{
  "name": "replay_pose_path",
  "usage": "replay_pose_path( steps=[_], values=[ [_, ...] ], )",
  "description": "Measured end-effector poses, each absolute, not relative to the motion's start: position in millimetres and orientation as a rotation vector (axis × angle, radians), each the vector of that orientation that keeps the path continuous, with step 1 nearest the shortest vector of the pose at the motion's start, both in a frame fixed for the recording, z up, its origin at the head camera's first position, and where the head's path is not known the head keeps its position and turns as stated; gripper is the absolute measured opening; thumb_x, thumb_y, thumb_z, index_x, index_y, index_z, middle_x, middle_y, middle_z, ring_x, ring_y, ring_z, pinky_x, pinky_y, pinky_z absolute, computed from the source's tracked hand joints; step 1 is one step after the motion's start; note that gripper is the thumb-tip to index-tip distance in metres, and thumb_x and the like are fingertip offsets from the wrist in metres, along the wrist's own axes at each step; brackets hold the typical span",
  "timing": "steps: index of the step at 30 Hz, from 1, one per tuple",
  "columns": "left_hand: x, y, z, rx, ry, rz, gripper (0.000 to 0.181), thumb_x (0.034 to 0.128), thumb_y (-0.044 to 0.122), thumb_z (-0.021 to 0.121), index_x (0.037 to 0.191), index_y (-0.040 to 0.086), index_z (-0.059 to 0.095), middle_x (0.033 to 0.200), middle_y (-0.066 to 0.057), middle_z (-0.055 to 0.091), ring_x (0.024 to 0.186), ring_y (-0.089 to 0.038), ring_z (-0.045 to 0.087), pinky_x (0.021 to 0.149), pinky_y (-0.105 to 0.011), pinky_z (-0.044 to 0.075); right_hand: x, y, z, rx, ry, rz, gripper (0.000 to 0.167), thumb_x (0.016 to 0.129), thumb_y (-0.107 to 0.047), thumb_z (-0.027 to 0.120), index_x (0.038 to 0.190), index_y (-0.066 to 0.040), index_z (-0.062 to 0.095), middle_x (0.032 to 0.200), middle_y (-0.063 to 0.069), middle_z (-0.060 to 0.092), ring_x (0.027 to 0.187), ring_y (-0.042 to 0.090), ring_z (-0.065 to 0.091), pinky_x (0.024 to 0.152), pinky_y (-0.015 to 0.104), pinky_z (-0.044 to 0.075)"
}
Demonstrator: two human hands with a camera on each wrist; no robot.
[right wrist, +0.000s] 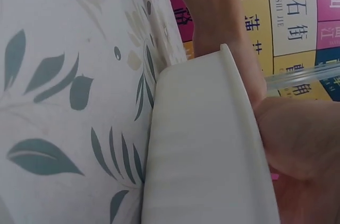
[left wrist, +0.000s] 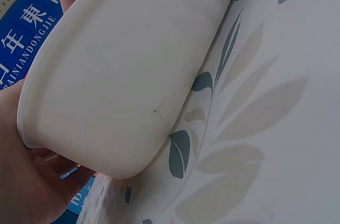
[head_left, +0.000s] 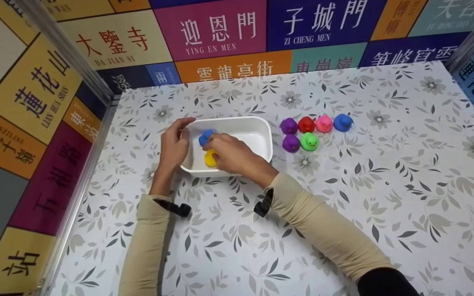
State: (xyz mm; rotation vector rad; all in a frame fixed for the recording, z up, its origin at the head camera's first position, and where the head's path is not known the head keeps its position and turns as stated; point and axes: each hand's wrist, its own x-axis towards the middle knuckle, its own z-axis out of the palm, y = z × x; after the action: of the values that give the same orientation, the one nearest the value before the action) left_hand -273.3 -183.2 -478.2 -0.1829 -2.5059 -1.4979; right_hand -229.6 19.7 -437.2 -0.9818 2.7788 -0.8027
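Observation:
A white plastic tub (head_left: 247,125) stands on the table. My left hand (head_left: 174,144) grips its left end, fingers round the far corner; in the left wrist view that hand (left wrist: 32,171) lies along the rim. Inside the tub, my right hand (head_left: 231,152) has its curled fingers and thumb on a yellow rubber duck (head_left: 210,159), partly covering it. A blue rubber duck (head_left: 206,136) sits just beyond, close to the fingertips. In the right wrist view the tub's outer wall (right wrist: 202,155) hides the fingertips and both ducks.
Right of the tub, small rubber ducks stand in two rows: purple (head_left: 289,126), red (head_left: 306,124), pink (head_left: 324,123) and blue (head_left: 343,122) behind, another purple (head_left: 291,143) and a green (head_left: 309,141) in front. Printed panels (head_left: 216,31) border the leaf-patterned table (head_left: 385,205) at back and sides.

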Motion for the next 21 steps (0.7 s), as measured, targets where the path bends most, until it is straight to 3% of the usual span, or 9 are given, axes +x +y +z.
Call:
replay_pose_path(
  steps=[10,15,21],
  values=[
    [-273,-184,-477,-0.169,-2.533,-1.48,0.038,0.1069,0.003,0.05,0.137,0.011,0.073,0.138,-0.008,0.075,0.132,-0.019,0.066,0.118,-0.039,0.048,-236,30,-437,-0.771,2.852,-0.779,0.036,0.093,0.003,0.068,0.125,-0.008,0.08,0.118,0.014,0.075,0.108,0.034,0.07,0.095,0.05,0.059],
    [-273,-184,-477,-0.167,-2.537,-1.477,0.038,0.1074,0.004,0.049,0.137,0.012,0.072,0.138,-0.008,0.074,0.13,-0.019,0.066,0.115,-0.038,0.05,-240,37,-439,-0.741,2.827,-0.871,0.039,0.097,-0.003,0.072,0.135,-0.011,0.075,0.121,0.015,0.077,0.111,0.032,0.072,0.097,0.048,0.06],
    [-273,-182,-478,-0.156,-2.551,-1.467,0.038,0.1085,0.004,0.048,0.138,0.013,0.072,0.139,-0.008,0.074,0.13,-0.019,0.066,0.115,-0.039,0.05,-241,48,-439,-0.773,2.798,-0.964,0.031,0.099,-0.013,0.076,0.13,-0.01,0.078,0.118,0.014,0.077,0.109,0.029,0.071,0.098,0.043,0.059]
  ],
)
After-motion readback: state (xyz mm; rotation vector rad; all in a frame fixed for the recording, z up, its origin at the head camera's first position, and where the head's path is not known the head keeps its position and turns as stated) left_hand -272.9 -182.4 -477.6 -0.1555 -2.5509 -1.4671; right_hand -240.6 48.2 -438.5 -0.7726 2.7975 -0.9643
